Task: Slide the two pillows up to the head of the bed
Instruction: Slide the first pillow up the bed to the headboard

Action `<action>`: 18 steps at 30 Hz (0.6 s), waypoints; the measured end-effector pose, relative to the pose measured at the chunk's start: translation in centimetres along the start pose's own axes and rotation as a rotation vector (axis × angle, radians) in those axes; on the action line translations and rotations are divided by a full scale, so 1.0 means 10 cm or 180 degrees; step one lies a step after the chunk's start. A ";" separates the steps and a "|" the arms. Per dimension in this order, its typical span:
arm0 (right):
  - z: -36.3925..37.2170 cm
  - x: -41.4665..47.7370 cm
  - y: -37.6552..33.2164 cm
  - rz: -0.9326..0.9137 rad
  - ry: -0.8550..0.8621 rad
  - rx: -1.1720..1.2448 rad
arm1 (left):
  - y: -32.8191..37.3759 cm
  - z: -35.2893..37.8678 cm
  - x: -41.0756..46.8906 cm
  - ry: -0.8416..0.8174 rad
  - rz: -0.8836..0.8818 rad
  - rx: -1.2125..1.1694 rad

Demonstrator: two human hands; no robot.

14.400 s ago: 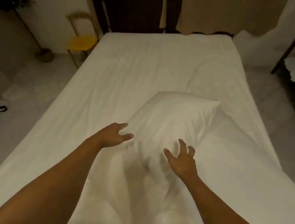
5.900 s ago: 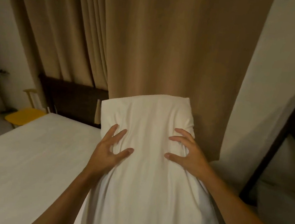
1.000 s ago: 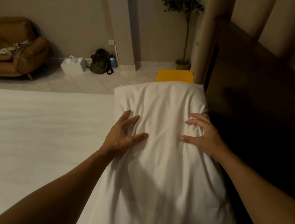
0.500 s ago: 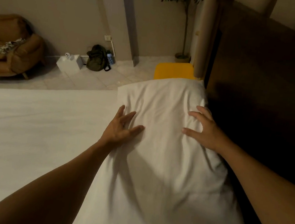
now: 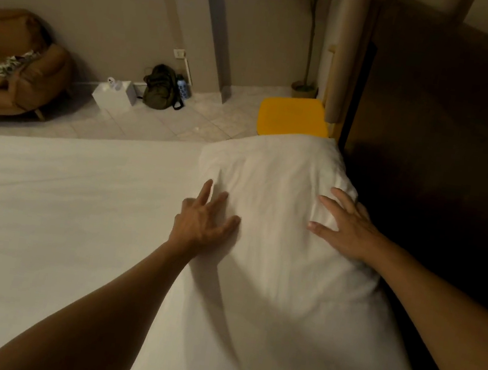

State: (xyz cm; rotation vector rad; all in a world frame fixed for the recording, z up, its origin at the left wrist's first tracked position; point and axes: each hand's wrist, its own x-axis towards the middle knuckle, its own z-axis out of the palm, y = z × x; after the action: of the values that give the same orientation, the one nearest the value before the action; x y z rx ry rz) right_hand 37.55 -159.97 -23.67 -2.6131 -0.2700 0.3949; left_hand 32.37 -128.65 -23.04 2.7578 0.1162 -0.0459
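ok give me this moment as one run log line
phase: placing pillow | left hand: flat on pillow, open | right hand: flat on pillow, open | pillow: against headboard | second pillow: not identifiable

1 pillow (image 5: 278, 221), 2 hands, 1 bed (image 5: 61, 206)

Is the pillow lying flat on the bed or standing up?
Lying flat. The pillow rests lengthwise on the bed beside the dark headboard, both hands pressed on top.

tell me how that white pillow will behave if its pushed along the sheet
The pillow probably gives rather than moves stiffly: it creases around the left hand and right hand lying open on it. It likely slides easily on the smooth bedsheet, though it may bunch.
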 end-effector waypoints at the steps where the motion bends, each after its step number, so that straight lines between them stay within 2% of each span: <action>1: 0.01 0.01 -0.05 -0.0028 0.0079 -0.0110 | 0.06 0.00 0.00 0.0087 0.0146 0.0199; 3: 0.03 0.02 -0.19 -0.0166 0.0267 -0.0418 | 0.22 0.02 0.02 0.0097 0.0473 0.0441; 6: 0.11 0.02 -0.38 -0.0333 0.0322 -0.0693 | 0.41 0.09 0.04 -0.0230 0.0737 0.0633; 10: 0.13 -0.02 -0.28 0.0075 0.0037 -0.0677 | 0.30 0.09 0.00 -0.0514 0.0365 0.0560; 14: -0.02 -0.13 -0.16 0.0725 -0.0022 -0.0417 | 0.05 -0.02 -0.06 -0.0500 -0.0195 0.0449; 16: -0.06 -0.14 -0.25 0.0715 0.0128 -0.0462 | 0.05 -0.05 -0.07 -0.0348 -0.0204 0.0521; 18: -0.03 -0.13 -0.44 0.0457 0.0306 -0.0516 | 0.18 -0.05 -0.07 -0.0164 0.0037 0.0596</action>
State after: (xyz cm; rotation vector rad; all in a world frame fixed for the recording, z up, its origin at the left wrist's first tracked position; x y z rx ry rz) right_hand 35.92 -156.59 -20.96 -2.8113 -0.0851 0.3055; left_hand 31.85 -130.22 -21.85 2.9413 0.0860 -0.1308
